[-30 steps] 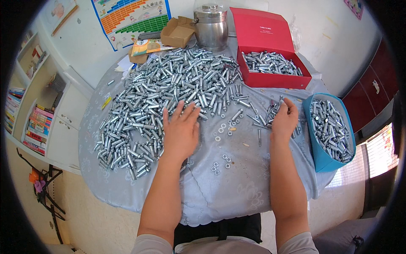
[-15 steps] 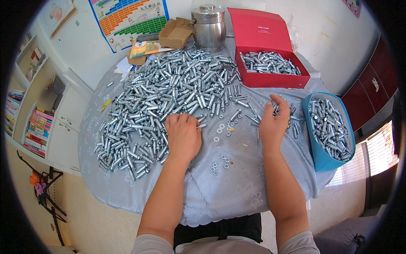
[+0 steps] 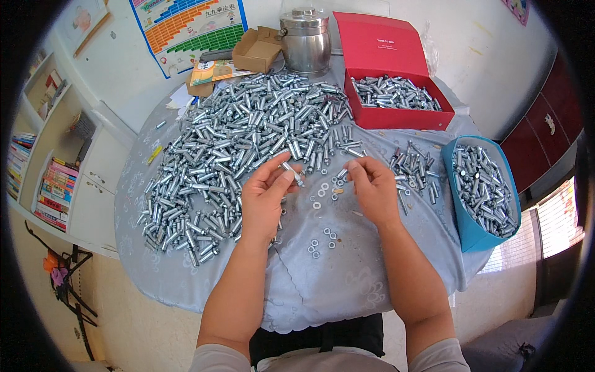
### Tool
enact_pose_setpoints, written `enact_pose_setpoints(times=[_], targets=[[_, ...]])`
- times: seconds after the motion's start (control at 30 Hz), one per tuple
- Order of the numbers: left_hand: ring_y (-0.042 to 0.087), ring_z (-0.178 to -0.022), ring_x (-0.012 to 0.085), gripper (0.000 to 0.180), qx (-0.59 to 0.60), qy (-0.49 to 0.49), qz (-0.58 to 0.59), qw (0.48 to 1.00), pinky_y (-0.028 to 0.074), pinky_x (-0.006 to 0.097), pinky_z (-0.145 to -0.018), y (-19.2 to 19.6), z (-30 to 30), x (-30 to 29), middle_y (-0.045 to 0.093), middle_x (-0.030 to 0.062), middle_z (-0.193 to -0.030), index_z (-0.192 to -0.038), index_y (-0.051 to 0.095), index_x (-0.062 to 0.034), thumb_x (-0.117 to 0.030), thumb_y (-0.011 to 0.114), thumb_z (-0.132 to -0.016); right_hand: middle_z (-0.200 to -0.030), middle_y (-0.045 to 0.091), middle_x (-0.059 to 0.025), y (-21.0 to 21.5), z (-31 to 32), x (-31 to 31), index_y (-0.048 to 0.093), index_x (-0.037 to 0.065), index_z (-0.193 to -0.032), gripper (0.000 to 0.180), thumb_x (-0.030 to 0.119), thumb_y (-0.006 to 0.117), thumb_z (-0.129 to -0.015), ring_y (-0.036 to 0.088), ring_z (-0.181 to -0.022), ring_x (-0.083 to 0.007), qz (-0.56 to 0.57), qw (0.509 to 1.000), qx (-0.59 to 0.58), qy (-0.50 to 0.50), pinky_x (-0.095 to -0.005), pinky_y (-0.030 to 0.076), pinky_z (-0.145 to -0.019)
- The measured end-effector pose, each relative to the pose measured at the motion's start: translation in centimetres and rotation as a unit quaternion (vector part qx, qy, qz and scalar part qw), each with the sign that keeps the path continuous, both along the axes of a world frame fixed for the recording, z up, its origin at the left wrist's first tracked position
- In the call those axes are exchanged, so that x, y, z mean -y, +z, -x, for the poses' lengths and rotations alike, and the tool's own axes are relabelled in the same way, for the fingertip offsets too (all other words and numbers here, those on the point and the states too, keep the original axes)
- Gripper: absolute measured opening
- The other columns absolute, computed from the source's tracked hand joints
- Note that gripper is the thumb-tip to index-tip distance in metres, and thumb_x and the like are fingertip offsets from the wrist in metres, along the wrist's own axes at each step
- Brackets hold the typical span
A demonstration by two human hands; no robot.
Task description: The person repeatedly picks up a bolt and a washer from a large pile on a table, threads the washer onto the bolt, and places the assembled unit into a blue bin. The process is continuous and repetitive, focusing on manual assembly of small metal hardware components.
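Head view, looking down on a round table covered with a pale grey cloth [image 3: 322, 285]. The left hand [image 3: 263, 201] sits near the middle of the frame, thumb and fingers pinched together on one silver sleeve bolt [image 3: 291, 172], held tilted just above the cloth. The right hand [image 3: 375, 189], a little right of centre, has its fingertips drawn together over something small; I cannot tell what, or whether it truly grips anything.

What could go wrong, as I see it: the bolt is held only at the fingertips, so a slip could drop it among the loose washers and nuts [image 3: 322, 239] lying between and below the hands, and scatter them. The big heap of bolts [image 3: 242, 142] filling the upper left of the table runs close to the left edge; a nudge from the forearm might roll some off. The blue bin [image 3: 477, 232] at right overhangs the table edge and looks as if it could tip.

Counts: two hands, one bolt held, one red box [image 3: 403, 118] of bolts at upper right, one blue bin, one steel canister [image 3: 305, 40] at top centre, one cardboard box [image 3: 257, 51] beside it. The heap holds hundreds, too many to count; roughly fifteen washers and nuts.
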State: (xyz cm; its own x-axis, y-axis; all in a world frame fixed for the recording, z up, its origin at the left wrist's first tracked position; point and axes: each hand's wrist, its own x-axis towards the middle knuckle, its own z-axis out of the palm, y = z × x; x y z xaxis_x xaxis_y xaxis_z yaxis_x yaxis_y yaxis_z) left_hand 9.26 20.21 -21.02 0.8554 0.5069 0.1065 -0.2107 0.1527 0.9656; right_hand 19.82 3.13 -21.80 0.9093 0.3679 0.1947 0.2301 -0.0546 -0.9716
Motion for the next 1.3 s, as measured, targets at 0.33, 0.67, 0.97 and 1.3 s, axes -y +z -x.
enact_pose_setpoints(times=[0.33, 0.67, 0.97, 1.3], targets=[[0.064, -0.086, 0.0103, 0.021, 0.017, -0.032, -0.078, 0.996, 0.050, 0.023, -0.074, -1.4, 0.0, 1.1, 0.070, 0.0071, -0.100, -0.111, 0.063, -0.0004, -0.007, 0.062, -0.092, -0.067, 0.055, -0.0009, 0.7, 1.9, -0.7, 0.061, 0.003, -0.083, 0.044, 0.040, 0.044, -0.101, 0.047, -0.057, -0.0079, 0.015, 0.971, -0.118, 0.206, -0.0235, 0.038, -0.052], [0.062, -0.069, 0.0122, 0.022, -0.039, -0.077, -0.038, 0.996, 0.052, 0.026, -0.065, -0.2, 0.2, 0.8, 0.070, 0.0105, -0.087, -0.106, 0.067, 0.0032, -0.013, 0.064, -0.091, -0.066, 0.050, 0.0008, 0.1, 1.1, 0.0, 0.056, 0.003, -0.080, 0.040, 0.036, 0.047, -0.101, 0.044, -0.058, -0.0072, 0.024, 0.967, -0.159, 0.198, -0.0234, 0.037, -0.053], [0.061, -0.067, 0.0110, 0.022, -0.039, -0.033, 0.043, 0.998, 0.054, 0.026, -0.061, -0.6, 0.2, 0.5, 0.069, 0.0095, -0.082, -0.098, 0.068, 0.0030, -0.017, 0.064, -0.092, -0.083, 0.057, 0.0002, -0.1, 1.9, -0.6, 0.058, 0.002, -0.114, 0.024, 0.013, 0.062, -0.093, 0.051, -0.072, -0.0057, -0.039, 0.977, -0.068, 0.199, -0.0218, 0.042, -0.062], [0.061, -0.067, 0.0105, 0.021, -0.030, -0.033, 0.046, 0.998, 0.054, 0.026, -0.061, -0.6, 0.0, 0.8, 0.070, 0.0099, -0.084, -0.100, 0.067, 0.0025, -0.017, 0.064, -0.092, -0.081, 0.059, -0.0004, -0.1, 0.9, -0.2, 0.062, 0.000, -0.107, 0.020, 0.012, 0.065, -0.091, 0.053, -0.068, -0.0071, -0.052, 0.970, -0.135, 0.193, -0.0220, 0.044, -0.061]])
